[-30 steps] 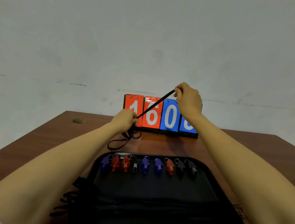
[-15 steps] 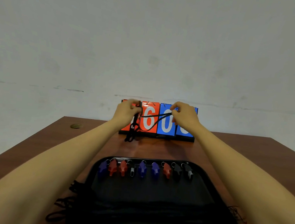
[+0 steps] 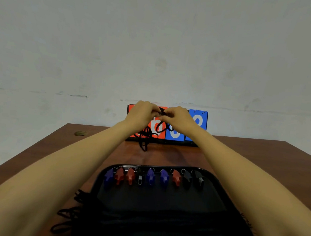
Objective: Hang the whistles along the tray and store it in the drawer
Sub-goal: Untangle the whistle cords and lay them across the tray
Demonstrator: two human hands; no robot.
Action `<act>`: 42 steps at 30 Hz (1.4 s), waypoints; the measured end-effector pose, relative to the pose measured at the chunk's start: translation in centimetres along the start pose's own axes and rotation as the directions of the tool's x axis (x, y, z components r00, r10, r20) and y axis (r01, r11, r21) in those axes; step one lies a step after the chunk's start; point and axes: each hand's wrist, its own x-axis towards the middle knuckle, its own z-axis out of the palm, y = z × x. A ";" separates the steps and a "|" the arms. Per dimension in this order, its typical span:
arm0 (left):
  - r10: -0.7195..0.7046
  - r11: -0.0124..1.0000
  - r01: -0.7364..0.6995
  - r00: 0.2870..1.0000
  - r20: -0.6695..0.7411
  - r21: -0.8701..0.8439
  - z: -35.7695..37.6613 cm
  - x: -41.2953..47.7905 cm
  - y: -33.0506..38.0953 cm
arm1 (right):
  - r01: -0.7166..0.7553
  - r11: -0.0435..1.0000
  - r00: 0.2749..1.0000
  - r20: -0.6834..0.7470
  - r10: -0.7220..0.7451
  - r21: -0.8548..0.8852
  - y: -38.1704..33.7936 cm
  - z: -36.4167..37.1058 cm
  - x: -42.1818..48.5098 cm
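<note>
A black tray (image 3: 218, 183) lies on the brown table in front of me. Several whistles (image 3: 150, 176), blue, red and black, hang by their rings in a row along the tray's far rim. Above the far end of the table, my left hand (image 3: 141, 114) and my right hand (image 3: 179, 119) meet, fingers pinched on a black lanyard cord (image 3: 145, 135). The cord's loops dangle below my left hand down to the table. Whether a whistle is on that cord is hidden by my fingers.
A flip scoreboard (image 3: 197, 121) with red and blue number cards stands at the table's far edge against the wall, right behind my hands. More black cords (image 3: 69, 213) spill over the tray's left near side. A small brown object (image 3: 80, 133) lies far left.
My right hand came down and left from a raised position, and the cord, once stretched taut between the hands, is now bunched where both hands meet. My left hand rose a little.
</note>
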 end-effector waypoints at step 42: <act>-0.115 0.915 0.262 0.898 0.426 -0.306 6.7 -1.7 -6.2 | -0.012 0.966 0.995 -0.091 0.037 0.257 2.5 -0.5 2.6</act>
